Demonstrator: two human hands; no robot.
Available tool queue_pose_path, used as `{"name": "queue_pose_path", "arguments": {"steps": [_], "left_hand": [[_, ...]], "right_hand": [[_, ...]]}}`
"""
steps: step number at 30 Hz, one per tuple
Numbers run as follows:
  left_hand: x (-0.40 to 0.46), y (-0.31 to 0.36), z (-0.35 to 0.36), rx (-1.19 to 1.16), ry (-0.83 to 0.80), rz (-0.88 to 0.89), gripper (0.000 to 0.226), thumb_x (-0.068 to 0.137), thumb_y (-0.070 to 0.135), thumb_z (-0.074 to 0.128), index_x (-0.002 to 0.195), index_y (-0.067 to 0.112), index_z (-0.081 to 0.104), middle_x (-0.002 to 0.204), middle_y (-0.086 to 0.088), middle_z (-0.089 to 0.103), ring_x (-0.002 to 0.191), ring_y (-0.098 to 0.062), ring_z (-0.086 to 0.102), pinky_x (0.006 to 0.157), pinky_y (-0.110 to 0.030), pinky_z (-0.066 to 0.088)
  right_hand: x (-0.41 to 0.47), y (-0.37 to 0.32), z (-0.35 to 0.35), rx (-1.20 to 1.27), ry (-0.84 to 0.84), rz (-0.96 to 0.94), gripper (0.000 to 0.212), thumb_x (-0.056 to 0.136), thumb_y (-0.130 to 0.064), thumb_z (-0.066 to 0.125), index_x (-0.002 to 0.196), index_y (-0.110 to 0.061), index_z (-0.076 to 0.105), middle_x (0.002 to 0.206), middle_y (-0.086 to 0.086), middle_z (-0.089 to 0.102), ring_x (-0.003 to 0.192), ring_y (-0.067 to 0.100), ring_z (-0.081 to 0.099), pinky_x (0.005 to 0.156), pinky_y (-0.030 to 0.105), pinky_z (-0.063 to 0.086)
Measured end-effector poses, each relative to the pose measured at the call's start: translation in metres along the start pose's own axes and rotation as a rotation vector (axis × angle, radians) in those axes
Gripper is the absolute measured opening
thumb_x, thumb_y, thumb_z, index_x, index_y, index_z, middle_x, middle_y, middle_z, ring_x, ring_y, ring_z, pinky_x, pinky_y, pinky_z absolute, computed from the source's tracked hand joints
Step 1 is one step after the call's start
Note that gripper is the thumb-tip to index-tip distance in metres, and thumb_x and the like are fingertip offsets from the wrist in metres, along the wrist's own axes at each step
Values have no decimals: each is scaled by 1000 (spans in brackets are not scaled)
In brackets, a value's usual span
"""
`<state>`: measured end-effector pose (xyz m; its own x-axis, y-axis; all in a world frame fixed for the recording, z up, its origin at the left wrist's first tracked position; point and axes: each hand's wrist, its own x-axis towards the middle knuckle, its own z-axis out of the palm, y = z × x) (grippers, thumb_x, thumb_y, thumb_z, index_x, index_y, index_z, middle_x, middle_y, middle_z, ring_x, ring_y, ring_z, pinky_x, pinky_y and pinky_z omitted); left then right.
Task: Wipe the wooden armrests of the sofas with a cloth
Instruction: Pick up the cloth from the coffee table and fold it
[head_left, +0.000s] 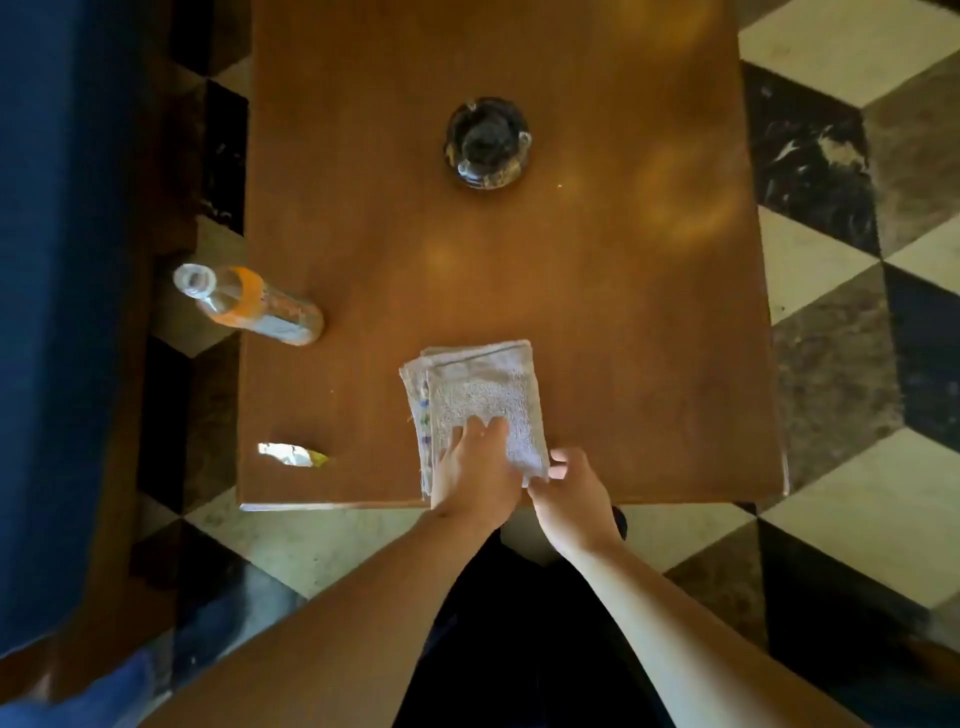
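Note:
A folded pale grey cloth lies on the wooden coffee table close to its near edge. My left hand rests flat on the cloth's near part, fingers spread over it. At the cloth's near right corner, my right hand pinches the fabric between thumb and fingers. A blue sofa with a dark wooden armrest or frame runs down the left side of the view.
A clear bottle with an orange label stands near the table's left edge. A dark glass ashtray sits at the table's middle, far from me. A small shiny wrapper lies at the near left. Checkered tile floor surrounds the table.

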<state>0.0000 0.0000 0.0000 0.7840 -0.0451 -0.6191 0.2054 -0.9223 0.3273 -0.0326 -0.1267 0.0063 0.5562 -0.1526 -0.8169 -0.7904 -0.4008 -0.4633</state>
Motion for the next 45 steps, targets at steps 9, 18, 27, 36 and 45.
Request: {"name": "queue_pose_path", "arguments": {"steps": [9, 18, 27, 36, 45], "left_hand": [[22, 15, 42, 380, 83, 88, 65, 81, 39, 77, 131, 14, 44, 130, -15, 47, 120, -36, 45, 94, -44, 51], [-26, 45, -69, -297, 143, -19, 21, 94, 20, 54, 112, 22, 64, 97, 0, 67, 86, -24, 62, 71, -33, 48], [-143, 203, -207, -197, -163, 517, 26, 88, 11, 46, 86, 28, 65, 65, 13, 54, 59, -4, 44, 57, -22, 34], [-238, 401, -193, 241, -278, 1077, 26, 88, 9, 49, 94, 23, 70, 85, 4, 68, 79, -11, 59, 67, -35, 49], [-303, 553, -92, 367, -461, 1412, 23, 91, 20, 46, 86, 25, 68, 81, 9, 67, 84, -6, 64, 75, -33, 60]], "right_hand": [[-13, 54, -9, 255, -111, 361, 47, 102, -21, 55, 147, -15, 42, 119, 2, 65, 100, 21, 70, 80, 37, 57], [-85, 20, -78, 122, -132, 125, 39, 97, -23, 44, 134, -24, 55, 94, -2, 70, 77, 10, 64, 59, 23, 44], [-227, -22, -210, -236, 430, -404, 66, 90, -28, 69, 150, -23, 40, 153, 3, 44, 141, 31, 37, 112, 44, 39], [-308, 34, -353, -275, 612, -441, 74, 78, -43, 77, 145, -33, 45, 139, -5, 61, 130, 24, 53, 108, 43, 44], [-369, 139, -424, 407, 495, -210, 39, 79, -49, 80, 113, -35, 66, 103, -13, 71, 98, 10, 67, 92, 30, 51]]}}
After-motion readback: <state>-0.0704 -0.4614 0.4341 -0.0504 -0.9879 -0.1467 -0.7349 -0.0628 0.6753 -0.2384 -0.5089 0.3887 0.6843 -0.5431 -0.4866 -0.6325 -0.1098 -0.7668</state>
